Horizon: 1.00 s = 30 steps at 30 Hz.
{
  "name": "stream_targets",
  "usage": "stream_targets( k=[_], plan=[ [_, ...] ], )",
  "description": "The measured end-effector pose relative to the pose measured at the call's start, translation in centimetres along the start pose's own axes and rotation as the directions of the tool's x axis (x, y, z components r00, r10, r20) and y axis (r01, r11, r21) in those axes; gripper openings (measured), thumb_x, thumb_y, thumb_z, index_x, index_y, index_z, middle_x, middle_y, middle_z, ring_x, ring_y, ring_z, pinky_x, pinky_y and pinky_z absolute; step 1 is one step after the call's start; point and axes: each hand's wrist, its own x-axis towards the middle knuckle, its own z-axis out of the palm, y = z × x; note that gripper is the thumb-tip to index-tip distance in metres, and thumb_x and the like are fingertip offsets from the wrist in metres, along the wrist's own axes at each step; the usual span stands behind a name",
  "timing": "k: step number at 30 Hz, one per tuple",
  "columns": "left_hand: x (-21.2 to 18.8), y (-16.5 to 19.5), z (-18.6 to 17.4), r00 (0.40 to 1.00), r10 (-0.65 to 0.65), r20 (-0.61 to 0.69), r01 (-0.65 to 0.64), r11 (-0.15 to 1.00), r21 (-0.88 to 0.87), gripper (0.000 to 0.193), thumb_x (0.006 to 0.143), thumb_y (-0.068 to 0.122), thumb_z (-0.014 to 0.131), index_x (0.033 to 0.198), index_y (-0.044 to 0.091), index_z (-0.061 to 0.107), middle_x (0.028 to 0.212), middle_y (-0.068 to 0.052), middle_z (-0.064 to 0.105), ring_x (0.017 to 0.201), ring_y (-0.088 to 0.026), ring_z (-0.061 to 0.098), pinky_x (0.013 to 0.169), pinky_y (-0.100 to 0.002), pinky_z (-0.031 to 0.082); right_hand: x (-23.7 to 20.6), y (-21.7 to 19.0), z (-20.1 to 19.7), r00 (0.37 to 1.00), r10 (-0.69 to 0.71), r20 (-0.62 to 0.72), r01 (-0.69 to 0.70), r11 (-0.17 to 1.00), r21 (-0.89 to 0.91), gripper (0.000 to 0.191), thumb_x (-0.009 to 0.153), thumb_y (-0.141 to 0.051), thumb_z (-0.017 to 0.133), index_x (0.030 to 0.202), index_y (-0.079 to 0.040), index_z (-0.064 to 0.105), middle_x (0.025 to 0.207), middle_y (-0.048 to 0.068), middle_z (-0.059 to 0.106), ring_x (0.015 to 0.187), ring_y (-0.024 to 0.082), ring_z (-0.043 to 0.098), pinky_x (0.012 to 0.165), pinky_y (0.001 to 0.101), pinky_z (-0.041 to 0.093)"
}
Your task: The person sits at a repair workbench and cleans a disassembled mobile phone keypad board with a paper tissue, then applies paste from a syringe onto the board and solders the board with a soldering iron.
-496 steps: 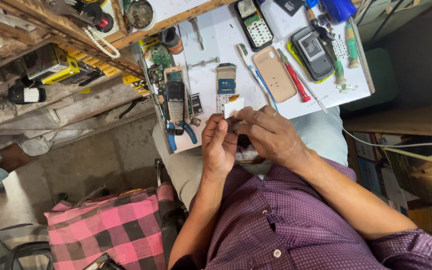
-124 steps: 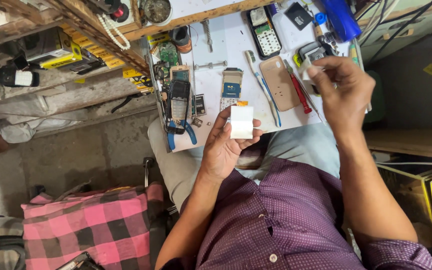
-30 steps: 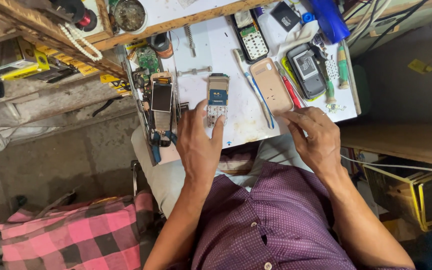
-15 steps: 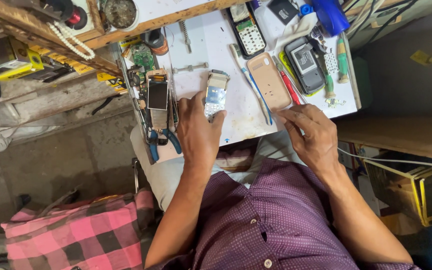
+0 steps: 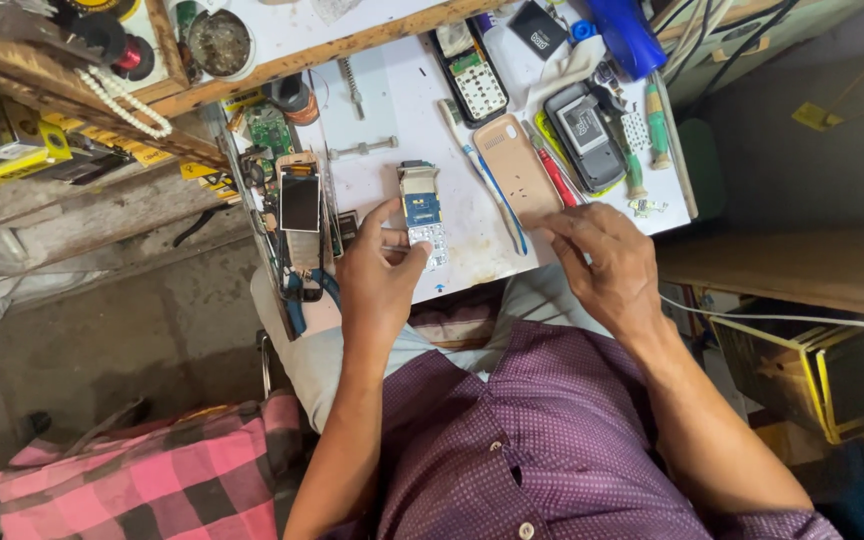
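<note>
Two hands over white bench point(image 5: 392, 110). Left hand point(image 5: 377, 275) pinches phone board point(image 5: 422, 215) at near edge, steadying it flat. Right hand point(image 5: 602, 260) empty, fingers spread, resting just near tan cover point(image 5: 517, 170). Toothbrush point(image 5: 482, 175) lies between.

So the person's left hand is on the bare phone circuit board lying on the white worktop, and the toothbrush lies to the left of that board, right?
Not quite. The left hand does touch the bare phone circuit board on the white worktop, but the toothbrush lies to the board's right, between it and the tan phone cover. The head view shows this.
</note>
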Motion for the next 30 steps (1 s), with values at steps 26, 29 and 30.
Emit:
stream_targets(
  k=[26,29,30],
  plan=[
    [-1.3,-2.6,2.7,0.990,0.071,-0.119,-0.105,0.946,-0.306,0.058,0.089,0.003,0.077,0.142,0.002,0.054,0.100,-0.008,0.074,0.081,-0.011,0.073,0.068,-0.025,0.059,18.5,5.3,6.6,0.986,-0.165,0.021,0.166,0.981,-0.104,0.017,0.101,-0.012,0.077,0.112,-0.001,0.072,0.098,0.022,0.073,0.092,0.045,0.067,0.084,0.0525,0.051],
    [-1.2,-2.7,2.7,0.988,0.089,-0.126,-0.123,0.948,-0.294,0.058,0.089,0.004,0.077,0.142,0.002,0.054,0.101,-0.009,0.074,0.082,-0.011,0.073,0.068,-0.025,0.059,19.0,5.0,6.4,0.995,-0.087,0.038,0.088,0.995,-0.037,0.018,0.096,-0.012,0.078,0.108,0.001,0.073,0.098,0.023,0.073,0.093,0.043,0.069,0.082,0.0484,0.055],
    [-1.2,-2.8,2.7,0.987,0.099,-0.126,-0.132,0.947,-0.293,0.058,0.089,0.004,0.077,0.142,0.002,0.054,0.102,-0.009,0.074,0.083,-0.011,0.073,0.068,-0.025,0.060,19.2,4.9,6.3,0.996,-0.091,0.027,0.091,0.996,0.005,0.018,0.094,-0.010,0.078,0.107,0.001,0.073,0.099,0.022,0.074,0.094,0.042,0.071,0.083,0.0473,0.055]
  ],
)
